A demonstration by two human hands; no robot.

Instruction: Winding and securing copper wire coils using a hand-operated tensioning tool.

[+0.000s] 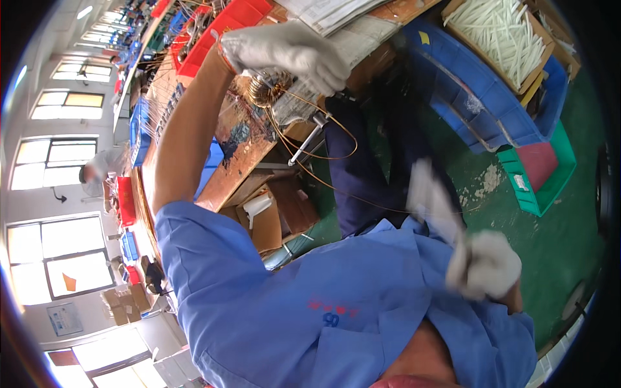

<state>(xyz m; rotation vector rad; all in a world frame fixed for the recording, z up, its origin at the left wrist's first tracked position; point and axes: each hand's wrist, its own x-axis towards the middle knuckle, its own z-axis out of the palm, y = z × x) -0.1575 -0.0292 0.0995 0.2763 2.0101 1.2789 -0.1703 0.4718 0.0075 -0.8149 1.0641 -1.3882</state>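
My left hand [291,55], in a white glove, is curled over a ring-shaped copper wire coil [270,88] above the bench edge. Its fingers bend down beyond the coil, and the thumb is hidden. Loose copper wire [354,147] loops from the coil, and a thin strand stretches right across my lap. My right hand [488,265], also white-gloved, is off to the right of my chest, blurred and closed like a fist. A pale, long, smeared shape [432,200] reaches from it toward my lap; what it is, I cannot tell. Beside the loops is a metal rod with a crosspiece [309,139].
The wooden bench [242,158] carries red bins [220,32] and papers [330,13]. On the right are a blue crate [453,97], a box of white tubes [498,39] and a green bin [559,174]. An opened carton [262,223] sits under the bench. Another person [100,171] is far left.
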